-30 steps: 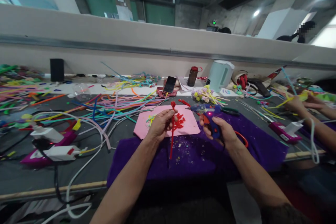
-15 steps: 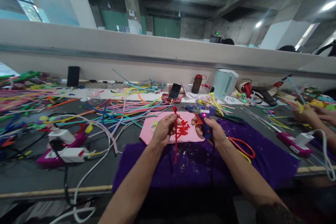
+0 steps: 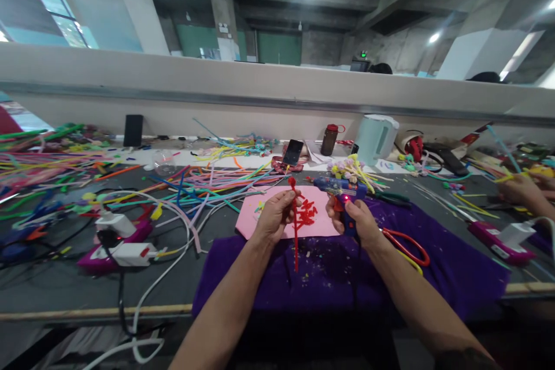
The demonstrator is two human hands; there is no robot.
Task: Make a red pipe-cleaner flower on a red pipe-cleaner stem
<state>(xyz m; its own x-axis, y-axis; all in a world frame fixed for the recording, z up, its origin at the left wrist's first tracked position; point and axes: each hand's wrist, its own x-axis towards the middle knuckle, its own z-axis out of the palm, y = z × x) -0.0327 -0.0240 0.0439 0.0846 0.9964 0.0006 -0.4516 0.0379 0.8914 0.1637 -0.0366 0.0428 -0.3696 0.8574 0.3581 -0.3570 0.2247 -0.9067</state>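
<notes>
My left hand (image 3: pixel 277 212) pinches a red pipe cleaner stem (image 3: pixel 296 251) that hangs upright, with a small red knob at its top. In my right hand (image 3: pixel 358 218) is a blue glue gun (image 3: pixel 349 189) with a lit red light; its nozzle points left, toward the stem's top, with a gap between them. Short red pipe cleaner pieces (image 3: pixel 309 211) lie on a pink mat (image 3: pixel 254 221) behind and between my hands. Beneath the mat spreads a purple cloth (image 3: pixel 269 277) dotted with small scraps.
Red-handled pliers or scissors (image 3: pixel 410 245) lie right of my right wrist. Power strips (image 3: pixel 97 257) with cables are at left, loose pipe cleaners (image 3: pixel 217 179) behind. A phone (image 3: pixel 293 152), a bottle (image 3: pixel 330 140) and a kettle (image 3: pixel 376 139) stand farther back. Another person's hand (image 3: pixel 520 189) works at far right.
The view has shifted slightly, moving everything a little rightward. The glue gun has turned a bit, its nozzle now more level. Both hands keep their hold.
</notes>
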